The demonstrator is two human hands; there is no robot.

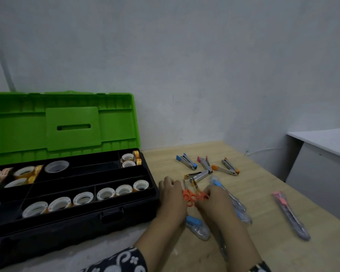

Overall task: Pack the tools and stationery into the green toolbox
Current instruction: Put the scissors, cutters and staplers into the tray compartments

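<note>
From the head camera, the green toolbox [73, 173] stands open on the left part of the wooden counter [263, 193], its green lid [67, 124] raised upright against the wall. The black tray inside holds many tape rolls [82, 198]: a row along the near compartments, a few at the far left, one grey roll [57, 166] in a middle compartment and a small cluster in the far right corner [129, 160].

Just right of the toolbox, both hands meet over two pairs of orange-handled scissors [192, 195]. The left hand [173, 195] has its fingers curled around the handle loops of one pair, and the right hand [216, 199] pinches the handles of the other; the blades point away toward the wall. Whether the scissors rest on the counter or are lifted off it cannot be told.

Beyond the hands lie several staplers [188, 164] with blue, pink and orange ends, scattered close together. Blue utility knives in clear wrappers [197, 227] lie beneath and beside the wrists, and a pink one [290, 214] lies well apart to the right. A patterned sleeve [122, 262] shows at the bottom edge.
</note>
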